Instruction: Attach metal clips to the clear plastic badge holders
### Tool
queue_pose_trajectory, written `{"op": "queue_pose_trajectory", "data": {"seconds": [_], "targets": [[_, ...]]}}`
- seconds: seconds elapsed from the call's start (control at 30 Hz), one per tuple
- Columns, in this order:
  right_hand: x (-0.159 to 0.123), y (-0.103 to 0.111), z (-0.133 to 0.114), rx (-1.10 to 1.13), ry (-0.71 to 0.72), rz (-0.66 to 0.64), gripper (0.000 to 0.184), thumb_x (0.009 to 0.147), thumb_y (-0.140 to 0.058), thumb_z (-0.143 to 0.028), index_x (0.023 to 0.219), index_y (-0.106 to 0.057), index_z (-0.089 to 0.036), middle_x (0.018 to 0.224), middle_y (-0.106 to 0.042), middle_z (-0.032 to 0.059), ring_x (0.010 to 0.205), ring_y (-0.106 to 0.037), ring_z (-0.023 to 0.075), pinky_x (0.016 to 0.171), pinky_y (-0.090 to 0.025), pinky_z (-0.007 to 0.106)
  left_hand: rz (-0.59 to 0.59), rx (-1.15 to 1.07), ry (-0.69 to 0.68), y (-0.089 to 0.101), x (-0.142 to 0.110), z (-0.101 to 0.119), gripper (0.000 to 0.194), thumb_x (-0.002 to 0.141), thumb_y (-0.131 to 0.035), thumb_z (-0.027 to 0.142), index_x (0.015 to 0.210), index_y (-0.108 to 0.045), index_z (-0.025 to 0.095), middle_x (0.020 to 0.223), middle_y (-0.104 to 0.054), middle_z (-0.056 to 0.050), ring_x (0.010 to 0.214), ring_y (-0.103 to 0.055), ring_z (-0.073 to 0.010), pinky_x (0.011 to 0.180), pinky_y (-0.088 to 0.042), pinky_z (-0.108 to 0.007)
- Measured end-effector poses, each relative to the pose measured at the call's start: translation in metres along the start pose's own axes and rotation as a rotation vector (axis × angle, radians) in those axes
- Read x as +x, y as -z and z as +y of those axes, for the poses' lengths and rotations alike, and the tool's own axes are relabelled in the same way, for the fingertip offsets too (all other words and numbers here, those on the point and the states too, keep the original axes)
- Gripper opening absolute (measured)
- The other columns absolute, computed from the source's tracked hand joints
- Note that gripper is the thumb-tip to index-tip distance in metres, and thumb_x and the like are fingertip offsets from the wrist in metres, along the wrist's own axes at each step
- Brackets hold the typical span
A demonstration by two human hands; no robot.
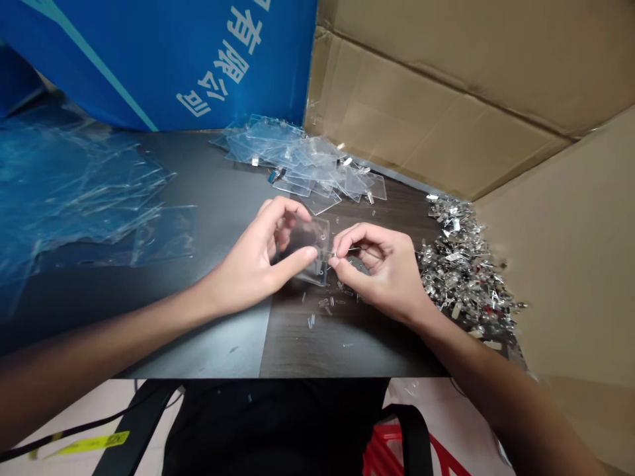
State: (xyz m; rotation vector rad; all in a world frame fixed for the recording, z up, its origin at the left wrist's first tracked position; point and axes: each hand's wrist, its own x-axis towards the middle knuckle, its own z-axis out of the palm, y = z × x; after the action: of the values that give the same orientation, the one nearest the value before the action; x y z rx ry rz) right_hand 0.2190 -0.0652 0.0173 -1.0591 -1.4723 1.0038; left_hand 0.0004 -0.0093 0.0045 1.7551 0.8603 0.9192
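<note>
My left hand (270,248) grips a clear plastic badge holder (310,231) by its edges, fingers behind and thumb across the front. Small holes show along the holder's right edge. Just beside that edge, my right hand (377,261) pinches a small metal clip (333,255) between thumb and fingertips. The clip is partly hidden by the fingers, and whether it passes through the holder I cannot tell. Below the hands, small clear plastic bits (325,304) lie scattered on the dark table (347,350).
A heap of metal clips (461,264) lies at the right. Clear holders with clips attached (307,162) are piled at the back. Many clear sleeves (89,192) spread over the left side. A blue panel (149,59) and cardboard (421,99) stand behind.
</note>
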Motion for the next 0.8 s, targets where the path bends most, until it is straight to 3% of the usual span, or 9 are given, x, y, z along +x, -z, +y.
{"op": "queue_pose_trajectory", "data": {"seconds": [0.13, 0.27, 0.37, 0.43, 0.5, 0.6, 0.67, 0.73, 0.8], "targets": [[0.005, 0.004, 0.002, -0.007, -0.06, -0.023, 0.013, 0.083, -0.084, -0.014, 0.088, -0.074, -0.02, 0.09, -0.078, 0.0021, 0.082, -0.074, 0.0162, 0.079, -0.064, 0.03, -0.101, 0.064, 0.107, 0.023, 0.014, 0.008, 0.025, 0.103, -0.063, 0.042, 0.111, -0.069, 0.02, 0.105, -0.066, -0.007, 0.092, -0.06, -0.0205, 0.083, -0.049, -0.035], [0.014, 0.01, 0.009, -0.038, -0.118, -0.103, 0.016, 0.085, -0.087, -0.027, 0.095, -0.076, -0.021, 0.098, -0.081, 0.0052, 0.09, -0.079, 0.0199, 0.088, -0.068, 0.037, -0.465, 0.212, 0.204, 0.058, 0.03, 0.024, 0.035, 0.106, -0.06, 0.048, 0.092, -0.074, 0.02, 0.083, -0.067, -0.003, 0.077, -0.059, -0.0189, 0.073, -0.046, -0.032], [0.02, 0.015, 0.019, -0.148, -0.081, 0.054, 0.016, 0.089, -0.081, -0.034, 0.098, -0.079, -0.021, 0.112, -0.081, 0.0094, 0.101, -0.079, 0.0226, 0.096, -0.067, 0.041, -0.761, 0.203, 0.345, 0.078, 0.035, 0.034, 0.033, 0.101, -0.071, 0.05, 0.088, -0.078, 0.021, 0.075, -0.066, -0.003, 0.066, -0.057, -0.0169, 0.063, -0.042, -0.029], [0.024, 0.019, 0.027, -0.223, -0.112, 0.139, 0.016, 0.09, -0.076, -0.034, 0.097, -0.08, -0.02, 0.109, -0.08, 0.0106, 0.099, -0.078, 0.0237, 0.092, -0.068, 0.042, -0.801, 0.147, 0.402, 0.083, 0.037, 0.033, 0.029, 0.097, -0.078, 0.047, 0.087, -0.08, 0.02, 0.072, -0.065, -0.003, 0.059, -0.053, -0.014, 0.058, -0.039, -0.028], [0.027, 0.021, 0.034, -0.249, -0.153, 0.169, 0.016, 0.09, -0.073, -0.033, 0.096, -0.08, -0.02, 0.107, -0.081, 0.0117, 0.095, -0.078, 0.0244, 0.088, -0.068, 0.042, -0.603, 0.042, 0.389, 0.084, 0.043, 0.026, 0.025, 0.092, -0.084, 0.044, 0.088, -0.08, 0.02, 0.074, -0.067, -0.003, 0.056, -0.052, -0.0119, 0.057, -0.042, -0.027], [0.029, 0.022, 0.038, -0.243, -0.187, 0.165, 0.018, 0.091, -0.068, -0.032, 0.097, -0.079, -0.018, 0.104, -0.082, 0.0122, 0.091, -0.079, 0.0244, 0.086, -0.067, 0.041, 0.01, -0.212, 0.268, 0.087, 0.058, 0.014, 0.03, 0.083, -0.092, 0.04, 0.099, -0.079, 0.019, 0.096, -0.076, -0.009, 0.077, -0.07, -0.0179, 0.074, -0.06, -0.031], [0.029, 0.022, 0.038, -0.241, -0.187, 0.161, 0.019, 0.093, -0.066, -0.032, 0.098, -0.079, -0.018, 0.104, -0.082, 0.0123, 0.093, -0.079, 0.0248, 0.087, -0.067, 0.041, 0.295, -0.351, 0.219, 0.095, 0.068, 0.01, 0.04, 0.086, -0.088, 0.047, 0.112, -0.075, 0.02, 0.124, -0.077, -0.017, 0.105, -0.078, -0.028, 0.094, -0.067, -0.04], [0.029, 0.024, 0.034, -0.297, -0.173, 0.16, 0.019, 0.096, -0.064, -0.03, 0.1, -0.078, -0.018, 0.107, -0.082, 0.0123, 0.096, -0.079, 0.0252, 0.088, -0.066, 0.04, 0.369, -0.26, 0.252, 0.111, 0.072, 0.009, 0.051, 0.096, -0.072, 0.059, 0.129, -0.069, 0.02, 0.147, -0.068, -0.022, 0.121, -0.078, -0.035, 0.103, -0.067, -0.049], [0.029, 0.029, 0.028, -0.492, -0.155, 0.168, 0.019, 0.099, -0.062, -0.027, 0.104, -0.079, -0.018, 0.111, -0.081, 0.0126, 0.101, -0.078, 0.0263, 0.093, -0.065, 0.042, 0.302, 0.13, 0.324, 0.132, 0.072, 0.009, 0.062, 0.103, -0.054, 0.064, 0.144, -0.061, 0.019, 0.153, -0.065, -0.024, 0.123, -0.078, -0.0371, 0.105, -0.065, -0.052]]}}
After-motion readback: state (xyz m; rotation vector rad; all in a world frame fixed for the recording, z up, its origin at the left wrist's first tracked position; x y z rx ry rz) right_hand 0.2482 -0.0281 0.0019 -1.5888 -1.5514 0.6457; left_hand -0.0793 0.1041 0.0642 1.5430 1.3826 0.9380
